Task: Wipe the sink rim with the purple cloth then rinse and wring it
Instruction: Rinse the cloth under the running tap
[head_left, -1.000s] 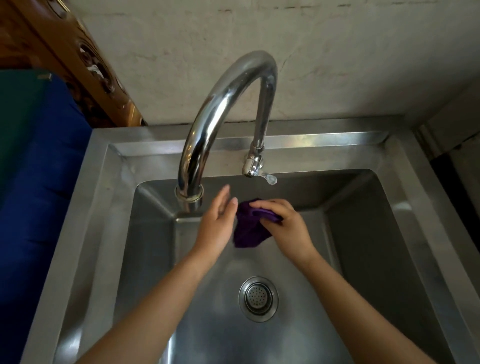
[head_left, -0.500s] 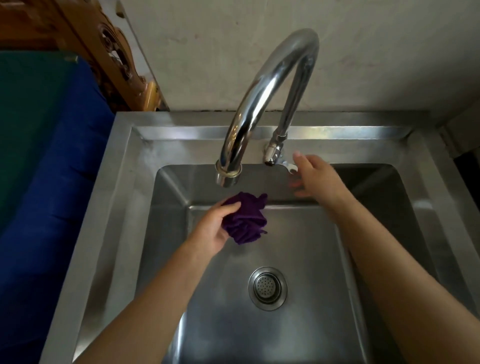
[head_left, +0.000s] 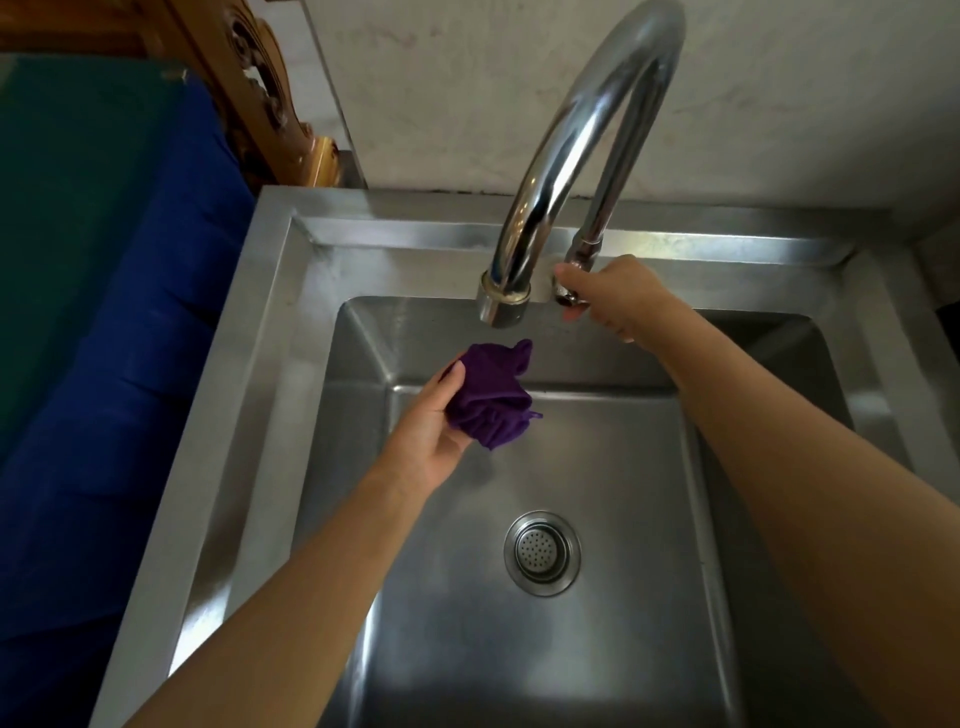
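Note:
The purple cloth (head_left: 493, 400) is bunched into a ball in my left hand (head_left: 431, 431), held over the steel basin a little below and left of the faucet spout (head_left: 504, 306). My right hand (head_left: 613, 296) is closed around the small tap handle (head_left: 565, 296) at the base of the faucet's rear pipe. The tall chrome gooseneck faucet (head_left: 597, 130) arches over the sink. No water is visibly running. The sink rim (head_left: 270, 312) runs around the basin, dull steel with light streaks.
A round drain strainer (head_left: 542, 552) sits in the basin floor. Left of the sink lies blue fabric (head_left: 104, 364) with a green part behind it, and a carved wooden piece (head_left: 260, 98) leans at the back left. A pale wall (head_left: 805, 104) stands behind.
The cloth passed from my right hand to my left. My right hand then moved up to the tap handle and closed on it. The view shifted left and closer.

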